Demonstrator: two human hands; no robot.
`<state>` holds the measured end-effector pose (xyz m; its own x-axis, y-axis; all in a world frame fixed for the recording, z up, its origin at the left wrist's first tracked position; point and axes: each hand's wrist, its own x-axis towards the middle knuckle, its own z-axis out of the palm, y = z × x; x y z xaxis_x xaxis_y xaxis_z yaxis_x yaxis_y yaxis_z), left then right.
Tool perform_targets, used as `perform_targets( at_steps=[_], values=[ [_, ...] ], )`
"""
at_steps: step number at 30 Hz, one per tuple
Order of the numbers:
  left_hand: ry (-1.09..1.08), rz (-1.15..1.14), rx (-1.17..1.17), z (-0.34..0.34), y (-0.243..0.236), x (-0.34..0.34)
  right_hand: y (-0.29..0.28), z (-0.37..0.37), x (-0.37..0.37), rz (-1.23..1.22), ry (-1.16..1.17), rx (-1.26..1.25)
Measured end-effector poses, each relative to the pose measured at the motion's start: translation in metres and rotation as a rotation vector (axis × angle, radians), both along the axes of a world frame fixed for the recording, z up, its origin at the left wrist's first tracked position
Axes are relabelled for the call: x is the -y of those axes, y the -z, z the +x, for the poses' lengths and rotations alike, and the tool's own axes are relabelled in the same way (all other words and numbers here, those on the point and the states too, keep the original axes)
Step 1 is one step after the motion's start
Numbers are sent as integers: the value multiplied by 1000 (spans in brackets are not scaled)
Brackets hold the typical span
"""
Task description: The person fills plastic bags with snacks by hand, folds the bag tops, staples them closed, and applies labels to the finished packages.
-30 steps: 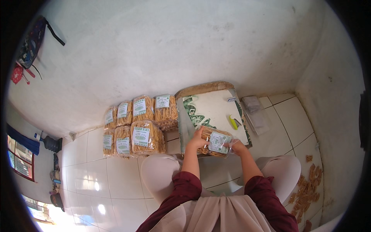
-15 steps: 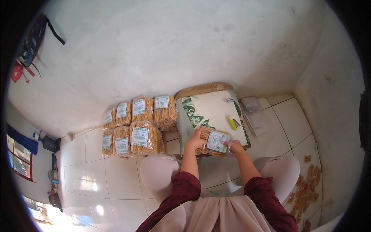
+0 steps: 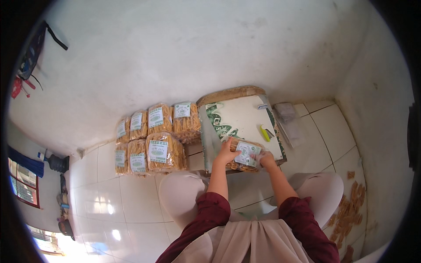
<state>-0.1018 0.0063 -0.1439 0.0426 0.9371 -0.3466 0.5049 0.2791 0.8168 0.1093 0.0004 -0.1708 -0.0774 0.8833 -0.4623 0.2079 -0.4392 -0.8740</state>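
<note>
A clear plastic bag of brown snack sticks (image 3: pixel 247 154) with a white and green label lies at the near edge of a low board-topped table (image 3: pixel 239 116). My left hand (image 3: pixel 227 154) is wrapped round its left side, the thumb over the label. At the bag's right end my right hand (image 3: pixel 266 160) is closed on the gathered plastic. Just beyond the bag, on the board, lies a light-green stapler (image 3: pixel 265 133), touched by neither hand. Farther back is a small pale box (image 3: pixel 262 106).
Filled, labelled bags of sticks (image 3: pixel 164 153) stand in two rows left of the table. Flat clear plastic bags (image 3: pixel 287 113) lie right of it. Loose brown sticks (image 3: pixel 348 215) are spread on the tiled floor at right. A wall (image 3: pixel 210 48) rises behind the table.
My left hand has moved farther over the bag, its thumb now across the label. The right hand has drawn in closer, gathering the bag's loose plastic end against the filling.
</note>
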Motion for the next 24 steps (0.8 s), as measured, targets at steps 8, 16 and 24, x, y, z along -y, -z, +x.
perform_targets(
  at_steps=[8, 16, 24],
  values=[
    [-130, 38, -522, 42, -37, 14, -17, -2, 8, -12, 58, 80],
    [95, 392, -719, 90, 0, 32, -20, 50, 2, -88, -216, 331],
    [61, 160, -563, 139, -51, 11, -153, 130, 15, 279, 136, 477]
  ],
)
